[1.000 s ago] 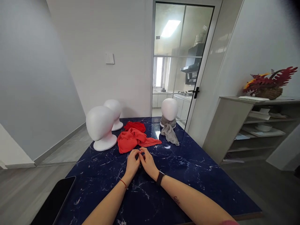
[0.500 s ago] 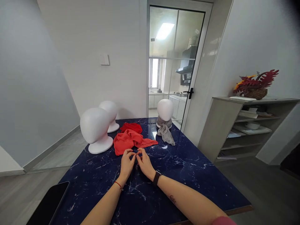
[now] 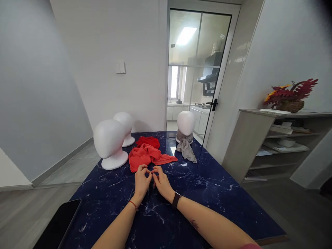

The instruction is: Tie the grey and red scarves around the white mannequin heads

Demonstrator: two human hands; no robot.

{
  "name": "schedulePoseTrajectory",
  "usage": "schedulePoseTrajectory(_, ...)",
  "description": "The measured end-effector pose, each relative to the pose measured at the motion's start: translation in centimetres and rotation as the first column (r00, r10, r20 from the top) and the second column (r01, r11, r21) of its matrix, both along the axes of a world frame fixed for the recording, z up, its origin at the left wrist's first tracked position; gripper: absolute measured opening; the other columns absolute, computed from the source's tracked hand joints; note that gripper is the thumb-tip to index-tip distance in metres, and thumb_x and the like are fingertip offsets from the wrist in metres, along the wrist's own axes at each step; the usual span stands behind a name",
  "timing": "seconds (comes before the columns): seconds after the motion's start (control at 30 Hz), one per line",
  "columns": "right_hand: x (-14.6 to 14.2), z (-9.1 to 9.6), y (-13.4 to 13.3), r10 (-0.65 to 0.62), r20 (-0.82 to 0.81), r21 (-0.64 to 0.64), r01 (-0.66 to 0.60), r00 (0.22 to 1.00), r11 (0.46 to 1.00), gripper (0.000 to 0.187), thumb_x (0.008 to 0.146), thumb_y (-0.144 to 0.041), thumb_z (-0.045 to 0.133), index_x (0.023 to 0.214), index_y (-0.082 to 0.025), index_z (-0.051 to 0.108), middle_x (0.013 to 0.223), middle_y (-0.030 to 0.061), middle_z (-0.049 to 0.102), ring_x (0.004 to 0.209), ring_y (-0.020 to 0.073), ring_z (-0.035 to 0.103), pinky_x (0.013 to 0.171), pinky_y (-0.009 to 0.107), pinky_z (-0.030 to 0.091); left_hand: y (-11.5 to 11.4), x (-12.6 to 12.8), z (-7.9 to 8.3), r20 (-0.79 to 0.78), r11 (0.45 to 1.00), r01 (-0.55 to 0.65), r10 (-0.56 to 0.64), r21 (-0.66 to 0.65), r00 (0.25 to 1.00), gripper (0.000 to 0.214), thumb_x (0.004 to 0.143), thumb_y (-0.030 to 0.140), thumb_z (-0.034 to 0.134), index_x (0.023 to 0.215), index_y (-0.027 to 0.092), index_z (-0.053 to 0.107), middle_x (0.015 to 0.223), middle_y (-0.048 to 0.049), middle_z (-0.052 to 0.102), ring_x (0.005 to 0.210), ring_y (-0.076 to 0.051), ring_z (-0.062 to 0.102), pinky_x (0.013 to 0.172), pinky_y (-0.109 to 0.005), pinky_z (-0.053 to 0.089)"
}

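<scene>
The table [image 3: 207,204] bears white heads [image 3: 108,140] and red cloths [image 3: 141,157].

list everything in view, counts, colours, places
table: 1, dark blue, centre
dummy heads: 3, white, on table
scarf: 1, grey, around right head's neck
cloths: 2, red, beside left heads
phone: 1, black, front left
switch: 1, white, back wall
door: 1, grey-framed, behind table
range hood: 1, black, beyond door
shelf: 1, grey, right
shelf items: several, mostly white, unclear
flower basket: 1, mostly red, atop shelf
bracelet: 1, red, left wrist
watch: 1, black, right wrist
left hand, right hand: 2, bare, over table
</scene>
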State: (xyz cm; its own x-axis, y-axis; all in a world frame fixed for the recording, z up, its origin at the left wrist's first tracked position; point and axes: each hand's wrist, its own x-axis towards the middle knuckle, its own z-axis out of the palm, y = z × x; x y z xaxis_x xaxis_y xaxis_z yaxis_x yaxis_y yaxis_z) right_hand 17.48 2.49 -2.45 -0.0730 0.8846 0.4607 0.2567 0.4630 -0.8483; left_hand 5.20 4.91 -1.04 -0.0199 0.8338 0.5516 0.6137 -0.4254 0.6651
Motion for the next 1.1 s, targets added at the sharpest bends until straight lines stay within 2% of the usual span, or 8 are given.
schedulePoseTrajectory(0.4,0.2,0.1,-0.1,0.013,-0.025,-0.024,-0.014,1.000,1.000,0.022,0.091,-0.027,0.037,0.112,-0.023,0.039,0.102,0.0039,0.060,0.044,0.0068,0.053,0.050,0.024,0.047,0.1,0.0,-0.2,0.076,0.999,0.024,-0.022,-0.036,0.997,0.012,0.073,0.020,0.055,0.065,0.018,0.064,0.097,-0.0073,0.057,0.095,-0.021,0.057,0.087,-0.036,0.045)
schedulePoseTrajectory(0.6,0.1,0.2,-0.1,0.017,-0.008,-0.027,-0.018,1.000,0.999,0.022,0.090,-0.025,0.039,0.111,-0.022,0.041,0.103,0.0046,0.060,0.045,0.0063,0.053,0.050,0.023,0.047,0.4,-0.3,-0.3,0.068,0.999,-0.013,0.015,-0.032,0.998,0.014,0.076,0.023,0.054,0.070,0.018,0.066,0.098,-0.0081,0.057,0.096,-0.022,0.057,0.088,-0.037,0.046)
schedulePoseTrajectory(0.7,0.1,0.3,-0.3,0.027,-0.001,-0.032,-0.027,1.000,0.999,0.022,0.089,-0.025,0.039,0.110,-0.022,0.043,0.103,0.0043,0.060,0.046,0.0062,0.054,0.052,0.023,0.048,1.1,-1.4,-0.3,-0.032,0.995,-0.099,0.099,0.017,0.995,0.019,0.080,0.022,0.049,0.084,0.017,0.067,0.111,-0.0120,0.055,0.107,-0.025,0.054,0.093,-0.040,0.044)
schedulePoseTrajectory(0.8,0.0,0.3,-0.3,0.032,-0.005,-0.048,-0.032,0.999,0.998,0.020,0.089,-0.024,0.040,0.108,-0.022,0.044,0.102,0.0037,0.059,0.047,0.0062,0.055,0.052,0.023,0.047,1.9,-2.9,-0.5,-0.181,0.983,-0.173,0.180,0.055,0.967,0.032,0.078,0.017,0.050,0.109,0.016,0.060,0.127,-0.0147,0.048,0.119,-0.028,0.046,0.098,-0.043,0.040)
schedulePoseTrajectory(0.9,0.0,0.3,-0.4,0.035,0.008,-0.054,-0.035,0.999,0.998,0.019,0.088,-0.023,0.041,0.107,-0.022,0.045,0.101,0.0030,0.059,0.047,0.0060,0.055,0.052,0.022,0.047,2.3,-3.9,-0.6,-0.337,0.974,-0.224,0.206,-0.016,0.919,0.046,0.079,0.015,0.049,0.125,0.014,0.049,0.122,-0.0163,0.055,0.114,-0.028,0.050,0.093,-0.043,0.042)
schedulePoseTrajectory(1.0,0.1,0.4,-0.4,0.042,0.029,-0.053,-0.040,0.999,0.998,0.019,0.088,-0.023,0.041,0.106,-0.021,0.045,0.100,0.0026,0.059,0.047,0.0059,0.055,0.052,0.022,0.046,2.3,-4.2,-0.6,-0.439,0.956,-0.279,0.214,-0.089,0.873,0.040,0.083,0.016,0.044,0.122,0.011,0.052,0.105,-0.0180,0.062,0.102,-0.029,0.055,0.086,-0.044,0.043)
schedulePoseTrajectory(1.1,0.1,0.4,-0.4,0.050,0.046,-0.048,-0.047,0.998,0.998,0.019,0.088,-0.024,0.041,0.105,-0.021,0.046,0.099,0.0027,0.059,0.049,0.0063,0.055,0.053,0.022,0.046,2.2,-4.2,-0.5,-0.449,0.958,-0.265,0.192,-0.107,0.873,0.030,0.084,0.016,0.040,0.102,0.012,0.064,0.097,-0.0171,0.063,0.097,-0.030,0.056,0.084,-0.045,0.043)
